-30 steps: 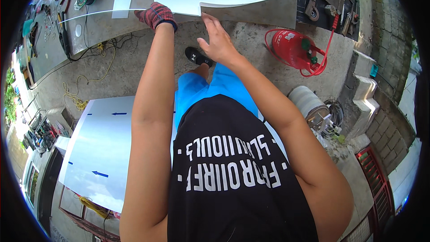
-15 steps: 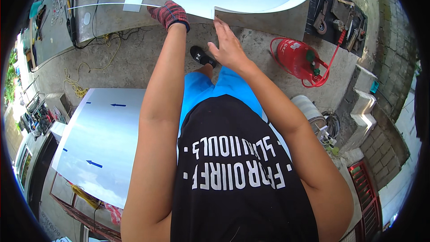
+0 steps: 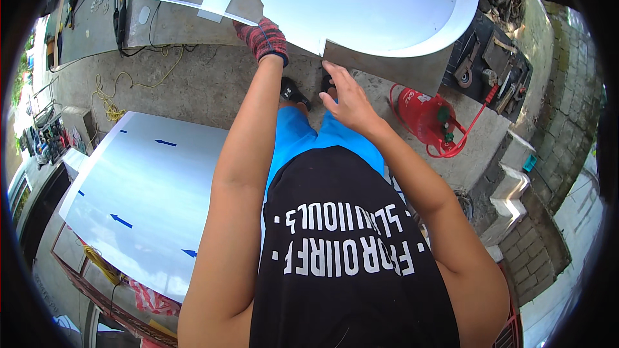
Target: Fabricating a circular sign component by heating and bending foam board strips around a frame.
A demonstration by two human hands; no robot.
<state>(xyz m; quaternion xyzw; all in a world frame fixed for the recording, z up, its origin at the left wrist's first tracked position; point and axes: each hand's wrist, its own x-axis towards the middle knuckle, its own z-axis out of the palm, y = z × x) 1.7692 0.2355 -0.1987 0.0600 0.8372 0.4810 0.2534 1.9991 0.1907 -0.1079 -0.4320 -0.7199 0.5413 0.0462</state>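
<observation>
Compared with the earlier frames, both hands sit lower in the view and the round sheet shows more of its face. Left hand, in a red knitted glove, is closed on the near edge of the round sheet, just left of a square notch cut into that edge. Right hand is bare, with fingers spread and slightly curled; its fingertips touch the bench edge just below the notch, holding nothing.

The round sheet is thin, smooth, pale metal with a curved rim on the right, lying flat on a grey bench. A long narrow offcut strip extends left from the gloved hand.

On the concrete floor at left lies a large rectangular sheet, glossy, with small blue arrows. A red gas cylinder with a red hose lies on the floor at right. Dark shoes show below the bench edge.
</observation>
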